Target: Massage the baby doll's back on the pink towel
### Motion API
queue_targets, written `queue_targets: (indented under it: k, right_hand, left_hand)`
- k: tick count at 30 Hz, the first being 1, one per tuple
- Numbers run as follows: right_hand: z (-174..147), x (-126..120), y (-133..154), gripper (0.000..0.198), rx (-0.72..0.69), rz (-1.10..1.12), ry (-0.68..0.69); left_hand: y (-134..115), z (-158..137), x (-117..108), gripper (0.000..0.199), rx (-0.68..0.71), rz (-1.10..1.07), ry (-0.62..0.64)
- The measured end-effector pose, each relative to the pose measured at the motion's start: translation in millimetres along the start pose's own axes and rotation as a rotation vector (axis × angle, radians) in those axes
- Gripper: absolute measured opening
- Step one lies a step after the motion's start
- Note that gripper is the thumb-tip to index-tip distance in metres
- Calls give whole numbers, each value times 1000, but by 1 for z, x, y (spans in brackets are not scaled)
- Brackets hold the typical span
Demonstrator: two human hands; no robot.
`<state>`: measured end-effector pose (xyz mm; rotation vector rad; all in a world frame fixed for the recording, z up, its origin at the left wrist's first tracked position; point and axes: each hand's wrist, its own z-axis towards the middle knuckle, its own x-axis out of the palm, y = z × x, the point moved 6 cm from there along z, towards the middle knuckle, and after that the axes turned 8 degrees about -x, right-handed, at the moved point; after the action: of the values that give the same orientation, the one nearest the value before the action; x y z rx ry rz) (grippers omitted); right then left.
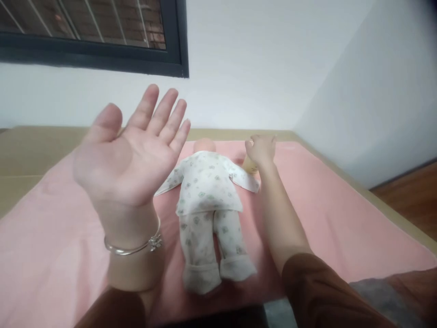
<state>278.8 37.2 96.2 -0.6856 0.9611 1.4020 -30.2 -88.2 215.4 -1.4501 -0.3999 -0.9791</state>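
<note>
My left hand (pixel 126 159) is raised palm up with its fingers stretched out, and nothing shows in it. A silver bangle (pixel 133 248) circles that wrist. My right hand (pixel 262 149) is farther off, at the upper part of a yellow bottle (pixel 250 165), with its fingers around the bottle's top, which is mostly hidden. Between my arms lies a baby doll (pixel 205 146) in a white patterned top (pixel 209 182) and matching trousers (pixel 201 239). The doll's sleeve on the right ends close to the bottle and my right forearm.
A pink cloth (pixel 314 209) lies under the doll on a tan padded surface (pixel 30 150). Behind stands a white wall (pixel 246 68) with a dark-framed window (pixel 177 36) at upper left. Wooden floor (pixel 409 196) shows at the right. Grey fabric (pixel 382 300) is at lower right.
</note>
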Motion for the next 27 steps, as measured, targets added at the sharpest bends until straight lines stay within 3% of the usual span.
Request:
queue_targets:
  k: [7,11,14,16,19,22,27]
  right_hand:
    - [-8,2,4,51,54,9,-6]
    - [-10,2,6,53,88,31,31]
    - [-15,-11,9,62,184,90,29]
    - [-24,-32,20,63,210,145,-34]
    - [-47,-80,64,62,2,213,-163]
    - [-83,-120,117,62,-192,258,-196]
    - [-133,-137,192,65,-597,546,-57]
  left_hand:
    - [-6,-15,1,51,38,-24,29]
    - [0,-24,6,53,-34,-6,59]
    - [4,-23,1,52,-106,-20,-3]
    - [7,-21,-2,52,-143,-62,-38]
    - [21,-19,-1,55,-273,-121,-73]
    - [41,-19,4,58,-424,-170,-116]
    - [52,-13,7,52,-432,-217,-153]
